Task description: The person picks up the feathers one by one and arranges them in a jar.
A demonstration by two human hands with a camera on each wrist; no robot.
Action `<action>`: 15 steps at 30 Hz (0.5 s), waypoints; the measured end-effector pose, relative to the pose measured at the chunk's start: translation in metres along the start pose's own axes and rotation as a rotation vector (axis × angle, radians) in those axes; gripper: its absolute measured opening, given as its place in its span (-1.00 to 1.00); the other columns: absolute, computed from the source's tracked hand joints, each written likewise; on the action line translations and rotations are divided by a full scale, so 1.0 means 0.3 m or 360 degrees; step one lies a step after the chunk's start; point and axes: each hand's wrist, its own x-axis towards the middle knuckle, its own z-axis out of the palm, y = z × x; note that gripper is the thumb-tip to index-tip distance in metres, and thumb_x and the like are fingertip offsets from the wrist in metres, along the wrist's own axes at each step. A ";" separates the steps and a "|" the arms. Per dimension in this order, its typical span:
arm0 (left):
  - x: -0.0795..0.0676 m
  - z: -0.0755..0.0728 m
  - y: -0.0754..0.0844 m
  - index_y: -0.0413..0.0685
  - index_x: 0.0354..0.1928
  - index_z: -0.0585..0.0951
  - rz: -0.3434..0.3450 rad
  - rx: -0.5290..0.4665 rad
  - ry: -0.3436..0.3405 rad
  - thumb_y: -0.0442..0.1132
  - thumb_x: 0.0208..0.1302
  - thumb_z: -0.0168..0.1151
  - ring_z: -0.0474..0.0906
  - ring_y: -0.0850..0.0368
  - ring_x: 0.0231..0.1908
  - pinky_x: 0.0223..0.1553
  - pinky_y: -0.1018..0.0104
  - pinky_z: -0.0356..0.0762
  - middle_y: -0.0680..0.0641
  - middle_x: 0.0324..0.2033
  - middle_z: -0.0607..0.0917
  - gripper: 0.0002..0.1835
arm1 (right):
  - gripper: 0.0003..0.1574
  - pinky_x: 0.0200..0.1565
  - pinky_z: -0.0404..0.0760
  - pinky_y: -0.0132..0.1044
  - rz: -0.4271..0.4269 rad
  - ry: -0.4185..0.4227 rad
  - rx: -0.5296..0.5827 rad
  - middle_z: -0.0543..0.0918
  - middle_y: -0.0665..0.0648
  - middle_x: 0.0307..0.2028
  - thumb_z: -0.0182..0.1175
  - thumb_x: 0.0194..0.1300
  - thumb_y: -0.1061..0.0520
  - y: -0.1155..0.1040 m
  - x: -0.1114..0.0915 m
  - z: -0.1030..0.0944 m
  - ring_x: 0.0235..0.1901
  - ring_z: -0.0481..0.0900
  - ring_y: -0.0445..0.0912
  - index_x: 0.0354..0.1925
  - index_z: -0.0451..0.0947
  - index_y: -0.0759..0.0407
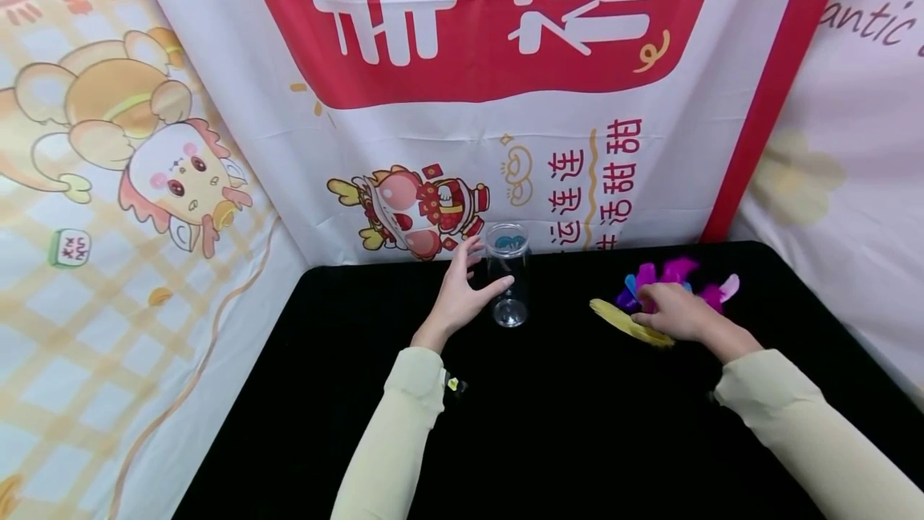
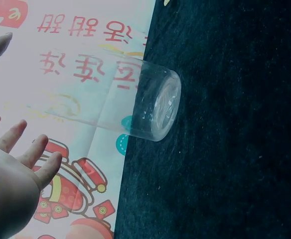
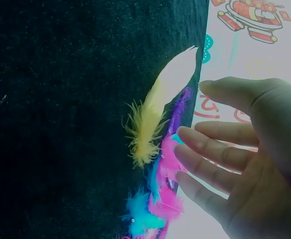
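Note:
A clear, see-through plastic jar (image 1: 509,313) stands upright on the black-covered table, and its round base (image 2: 166,109) shows in the left wrist view. The left hand (image 1: 462,287) is beside it, thumb and fingers spread; whether they touch the jar I cannot tell. At the right, the right hand (image 1: 674,311) hovers over a loose heap of feathers (image 1: 678,269) in magenta, blue, purple and pale pink. A long yellow feather (image 3: 150,114) lies along the near side of that heap. Nothing is seen between the right hand's fingers (image 3: 220,154), which are loosely extended.
The black cloth (image 1: 549,424) covers the table up to its back edge. Behind it hangs a white backdrop (image 1: 404,135) with red print and cartoon figures. Printed cloths also hang at the left (image 1: 144,287) and right (image 1: 852,207).

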 end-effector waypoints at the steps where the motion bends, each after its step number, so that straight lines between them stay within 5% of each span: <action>1: 0.001 0.003 0.000 0.36 0.54 0.12 -0.0004 -0.0005 0.0000 0.19 0.21 0.46 0.29 -0.11 0.43 0.42 -0.17 0.24 0.05 0.42 0.35 -0.04 | -0.59 -0.22 0.64 0.04 0.0007 -0.0009 0.0002 0.67 0.08 -0.38 0.38 0.31 0.07 0.002 0.000 0.004 -0.34 0.63 -0.02 -0.10 0.61 0.41; 15: 0.020 0.036 0.005 0.33 0.56 0.11 -0.0003 -0.0029 0.0011 0.18 0.22 0.46 0.35 0.02 0.39 0.41 -0.08 0.28 -0.02 0.43 0.33 -0.02 | -0.51 -0.07 0.67 0.11 0.0080 -0.0089 0.0114 0.77 0.17 -0.30 0.40 0.28 0.09 0.021 0.015 0.036 -0.18 0.73 0.13 -0.04 0.61 0.50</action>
